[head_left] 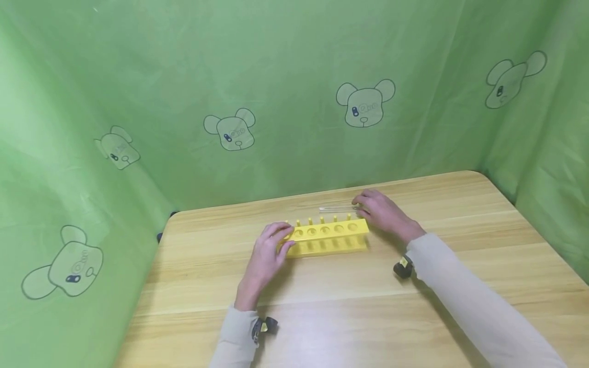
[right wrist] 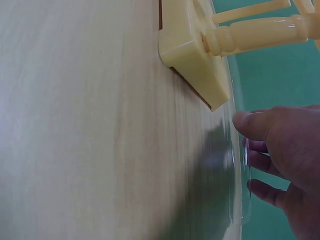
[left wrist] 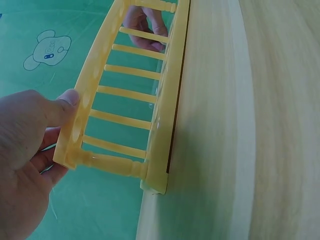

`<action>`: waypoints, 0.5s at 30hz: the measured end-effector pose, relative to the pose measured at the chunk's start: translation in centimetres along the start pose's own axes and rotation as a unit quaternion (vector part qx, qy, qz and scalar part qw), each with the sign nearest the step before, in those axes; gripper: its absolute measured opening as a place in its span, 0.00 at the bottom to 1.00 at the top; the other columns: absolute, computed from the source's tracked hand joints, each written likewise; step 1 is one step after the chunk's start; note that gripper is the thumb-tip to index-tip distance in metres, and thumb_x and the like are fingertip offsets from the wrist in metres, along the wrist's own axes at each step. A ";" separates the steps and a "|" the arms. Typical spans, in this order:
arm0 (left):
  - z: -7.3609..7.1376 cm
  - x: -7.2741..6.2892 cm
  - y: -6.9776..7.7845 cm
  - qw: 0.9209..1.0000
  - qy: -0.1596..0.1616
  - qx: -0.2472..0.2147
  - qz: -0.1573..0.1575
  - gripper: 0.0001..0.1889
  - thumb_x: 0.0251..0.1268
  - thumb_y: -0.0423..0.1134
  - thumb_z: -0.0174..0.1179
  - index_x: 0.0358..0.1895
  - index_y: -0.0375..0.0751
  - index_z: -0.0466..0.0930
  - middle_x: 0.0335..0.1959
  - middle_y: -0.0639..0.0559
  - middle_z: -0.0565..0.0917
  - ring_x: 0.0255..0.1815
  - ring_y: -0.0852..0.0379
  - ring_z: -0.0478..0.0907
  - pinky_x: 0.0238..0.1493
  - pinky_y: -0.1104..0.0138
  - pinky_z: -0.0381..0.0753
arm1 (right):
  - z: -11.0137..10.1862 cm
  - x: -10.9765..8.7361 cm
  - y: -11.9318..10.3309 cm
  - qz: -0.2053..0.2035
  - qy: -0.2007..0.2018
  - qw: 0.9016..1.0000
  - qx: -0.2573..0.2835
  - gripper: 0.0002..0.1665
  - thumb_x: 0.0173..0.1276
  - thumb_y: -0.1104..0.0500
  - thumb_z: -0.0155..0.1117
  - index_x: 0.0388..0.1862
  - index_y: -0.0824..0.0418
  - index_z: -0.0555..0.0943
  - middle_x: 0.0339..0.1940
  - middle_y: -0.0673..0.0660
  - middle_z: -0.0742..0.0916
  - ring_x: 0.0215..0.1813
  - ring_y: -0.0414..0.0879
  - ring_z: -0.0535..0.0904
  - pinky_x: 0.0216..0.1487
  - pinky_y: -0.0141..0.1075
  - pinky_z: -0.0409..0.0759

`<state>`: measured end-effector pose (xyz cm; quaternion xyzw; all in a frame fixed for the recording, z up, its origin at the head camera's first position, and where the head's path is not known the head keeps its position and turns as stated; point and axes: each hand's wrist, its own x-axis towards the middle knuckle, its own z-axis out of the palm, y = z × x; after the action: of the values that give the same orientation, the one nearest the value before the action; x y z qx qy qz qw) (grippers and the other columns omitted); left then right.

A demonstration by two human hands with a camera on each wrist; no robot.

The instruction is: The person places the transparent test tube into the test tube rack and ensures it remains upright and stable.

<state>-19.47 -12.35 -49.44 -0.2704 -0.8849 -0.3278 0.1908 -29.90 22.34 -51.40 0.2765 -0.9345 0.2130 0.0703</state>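
Rack (head_left: 332, 233), yellow, one row of round holes, pegs behind: stood upright on the counter, just below and right of centre in the head view. Chief hazard: a tip or skid, had the grip at its one end pulled or pressed unevenly.

Left hand (head_left: 266, 253), at the rack's left end: grasped the top board, thumb above, fingers beneath. A slackened pinch would have left the rack unsteadied.

Tube (head_left: 337, 209), clear, possibly more than one: lay flat behind the rack, upper right of it in the head view. Likely faults: rolling toward the far edge if nudged, slipping from the fingers for its smoothness, or cracking, if glass, against the rack.

Right hand (head_left: 384, 212), at the tube's right end: fingers bent about it; whether they truly held it could not be told. Its nearness to the rack's right end made a knock possible.

Counter (head_left: 349, 312), wood-grained: its back edge lay close behind the tube, so a fall there was conceivable.

Sheet (head_left: 294, 61), green, bear-head prints: filled the upper frame.
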 end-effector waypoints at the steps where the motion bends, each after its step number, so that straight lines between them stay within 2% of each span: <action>1: 0.0 0.0 0.0 1.000 -0.003 0.003 -0.001 0.18 0.66 0.33 0.69 0.57 0.32 0.83 0.59 0.42 0.83 0.62 0.49 0.79 0.66 0.65 0.79 | 0.0 0.0 0.0 0.002 -0.001 1.000 -0.002 0.19 0.69 0.66 0.69 0.58 0.67 0.82 0.56 0.64 0.83 0.59 0.61 0.77 0.65 0.59 0.78; 7: -0.1 0.1 0.3 1.000 -0.015 0.007 -0.007 0.19 0.66 0.31 0.69 0.58 0.30 0.82 0.59 0.41 0.82 0.63 0.50 0.78 0.68 0.67 0.76 | 0.3 0.2 0.1 0.007 -0.015 1.000 -0.003 0.19 0.70 0.67 0.68 0.58 0.68 0.81 0.56 0.65 0.83 0.59 0.62 0.77 0.65 0.59 0.78; 15: 0.0 0.1 0.5 0.999 -0.006 0.031 0.008 0.18 0.65 0.30 0.69 0.57 0.29 0.82 0.59 0.41 0.82 0.63 0.49 0.77 0.69 0.65 0.77 | 0.9 0.2 0.1 0.021 -0.036 0.999 0.003 0.17 0.72 0.67 0.64 0.58 0.67 0.81 0.53 0.62 0.83 0.56 0.60 0.78 0.62 0.57 0.80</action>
<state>-19.21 -12.01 -49.13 -0.2735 -0.8935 -0.2970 0.1968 -30.15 21.96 -52.18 0.2642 -0.9414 0.2076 0.0313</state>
